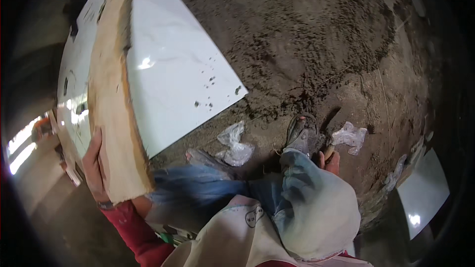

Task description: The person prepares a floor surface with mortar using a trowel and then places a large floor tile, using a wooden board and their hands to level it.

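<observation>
My left hand (95, 160) grips the near end of a long wooden board (111, 89) along its left edge. The board has a rough, bark-like right edge and reaches away over glossy white tiles (173, 64), with dark crumbs near one tile corner. Beside my right shoe, my right hand (333, 163) is closed round a short wooden handle (328, 153). My knee hides part of that hand, and what the handle belongs to is unclear. Damp grey-brown mortar (287, 24) spreads beyond the tile edge.
Crumpled clear plastic (236, 146) lies between my feet, and another crumpled piece (350, 136) lies to the right of my right hand. A separate white tile (425, 193) is at the far right. My bent knees (316, 202) fill the near middle.
</observation>
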